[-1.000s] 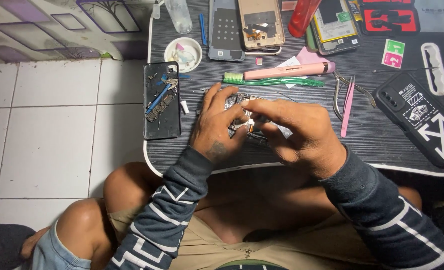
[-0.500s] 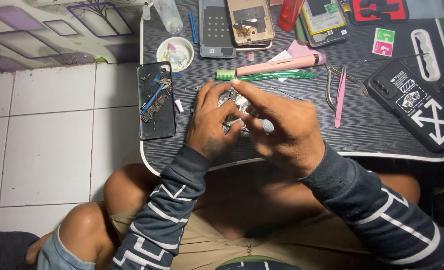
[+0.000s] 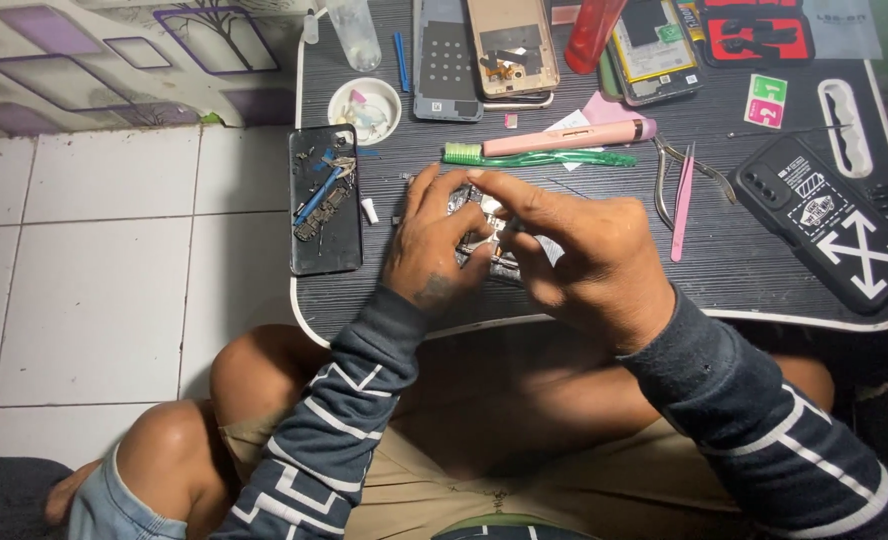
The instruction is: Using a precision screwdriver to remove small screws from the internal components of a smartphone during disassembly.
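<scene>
Both hands sit a little lower and nearer the body than before. Head view: left hand (image 3: 434, 250) pins the opened phone (image 3: 484, 235) flat on the dark surface (image 3: 744, 270), its long axis running away from the body. Right hand (image 3: 589, 255) has its grip pinched narrow over it; what it holds is hidden. Beyond the grip lies a green toothbrush (image 3: 544, 157).
</scene>
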